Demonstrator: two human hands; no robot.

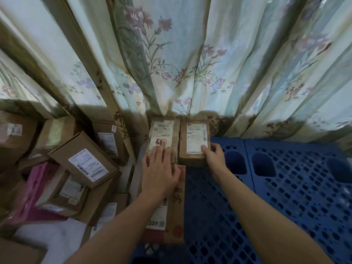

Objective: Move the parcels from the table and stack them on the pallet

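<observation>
Your right hand (213, 157) grips the near right corner of a small brown parcel (193, 143), thumb on its white label and fingers curled round its side, which looks like the hold you would use to steer it square into place. That parcel sits at the far left corner of the blue pallet (285, 178), hard against the flowered curtain (190, 63). Your left hand (160, 170) lies flat, fingers straight, on the near end of the neighbouring parcel (162, 136), pressing down without gripping; I judge it is steadying that one so it does not shift while the right-hand parcel is nudged up beside it. The two parcels stand side by side, long sides touching or very nearly so, which keeps the row tight along the pallet's far edge. Nearer you, along the left edge, a longer printed box (176, 204) lies partly under your left wrist; whether it carries the taped parcel I cannot tell. The rest of the pallet's grid shows bare to the right. Off the pallet's left edge a heap of cardboard parcels (83, 164) and a pink package (32, 191) wait, leaning on one another. Judging by that heap, most of the work remains.
</observation>
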